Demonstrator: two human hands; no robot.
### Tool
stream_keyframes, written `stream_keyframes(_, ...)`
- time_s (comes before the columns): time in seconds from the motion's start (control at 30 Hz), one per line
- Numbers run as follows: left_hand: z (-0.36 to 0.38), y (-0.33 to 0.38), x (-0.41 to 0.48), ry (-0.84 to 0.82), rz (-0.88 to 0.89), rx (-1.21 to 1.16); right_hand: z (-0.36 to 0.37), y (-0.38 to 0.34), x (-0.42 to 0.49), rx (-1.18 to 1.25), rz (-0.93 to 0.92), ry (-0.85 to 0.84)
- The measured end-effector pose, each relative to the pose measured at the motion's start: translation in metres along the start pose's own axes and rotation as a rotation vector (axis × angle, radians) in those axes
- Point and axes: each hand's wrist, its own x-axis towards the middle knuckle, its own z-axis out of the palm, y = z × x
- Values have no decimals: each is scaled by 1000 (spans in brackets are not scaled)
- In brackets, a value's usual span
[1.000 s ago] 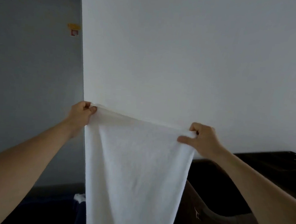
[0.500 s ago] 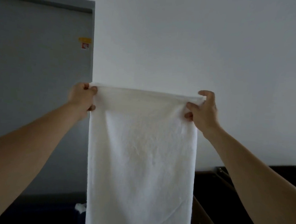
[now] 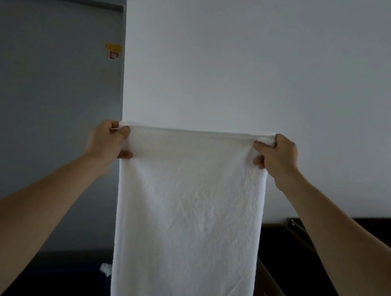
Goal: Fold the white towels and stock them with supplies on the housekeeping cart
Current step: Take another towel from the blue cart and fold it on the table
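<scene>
- Up come both hands since a second ago, and the top edge of the white towel (image 3: pixel 188 204), which sagged then, is now pulled straight and level.
- Two bare forearms reach in from the lower corners, stretched out ahead.
- Over to the left hand (image 3: pixel 109 142): it pinches the top left corner, fingers curled round the edge.
- And the right hand (image 3: pixel 277 156) pinches the top right corner, a little cloth bunched in its grip.
- Between them the cloth hangs flat in mid-air at the centre of the view, its lower end running off the bottom.
- Low on the left, a small white scrap (image 3: pixel 105 269) peeks out just beside it.
- Low on the right sits dark brown furniture (image 3: pixel 297 257); what it is, I cannot tell.
- Behind it all is a pale wall (image 3: pixel 264 60), and to the left a grey door (image 3: pixel 51 93) bearing a yellow-and-red sticker (image 3: pixel 113 51).
</scene>
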Motion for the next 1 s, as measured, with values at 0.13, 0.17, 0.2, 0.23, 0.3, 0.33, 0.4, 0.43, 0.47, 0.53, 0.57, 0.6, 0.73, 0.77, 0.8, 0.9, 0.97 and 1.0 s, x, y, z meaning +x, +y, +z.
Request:
stream_keyframes(0.13,6,-16,-1,-8,3,34,-5,19,8,-57,40,-76)
stream_keyframes(0.17,9,-23,-1,-12,-8,51,-6,25,10,-77,68,-107)
stream_keyframes(0.2,13,-33,-2,-19,-28,65,-5,34,11,-96,107,-147)
stream_keyframes(0.23,18,-44,-3,-28,-54,76,-2,44,12,-118,153,-190)
stream_keyframes(0.3,30,-68,-3,-27,-126,106,7,65,13,-150,253,-266)
stream_keyframes(0.33,36,-79,-4,-16,-167,129,14,75,13,-146,300,-296)
stream_keyframes(0.4,48,-94,0,8,-225,165,28,88,16,-88,343,-324)
stream_keyframes(0.43,53,-95,6,20,-227,172,34,89,22,-52,326,-314)
stream_keyframes(0.47,59,-92,14,46,-205,165,40,88,31,-24,285,-283)
stream_keyframes(0.53,68,-67,37,119,-82,103,46,73,57,21,176,-170)
stream_keyframes(0.57,71,-49,49,147,-3,66,46,61,71,39,108,-111)
stream_keyframes(0.6,71,-31,59,165,69,35,46,47,82,49,28,-64)
stream_keyframes(0.73,63,20,79,171,140,13,36,13,104,81,-196,23)
stream_keyframes(0.77,60,26,78,168,132,25,34,10,103,87,-216,19)
stream_keyframes(0.8,58,29,75,163,130,29,31,8,101,86,-228,15)
stream_keyframes(0.9,53,34,55,139,151,15,18,6,89,66,-227,10)
stream_keyframes(0.97,48,38,36,109,152,-16,6,6,76,49,-216,5)
stream_keyframes(1.0,43,40,25,82,144,-29,-1,6,67,43,-207,1)
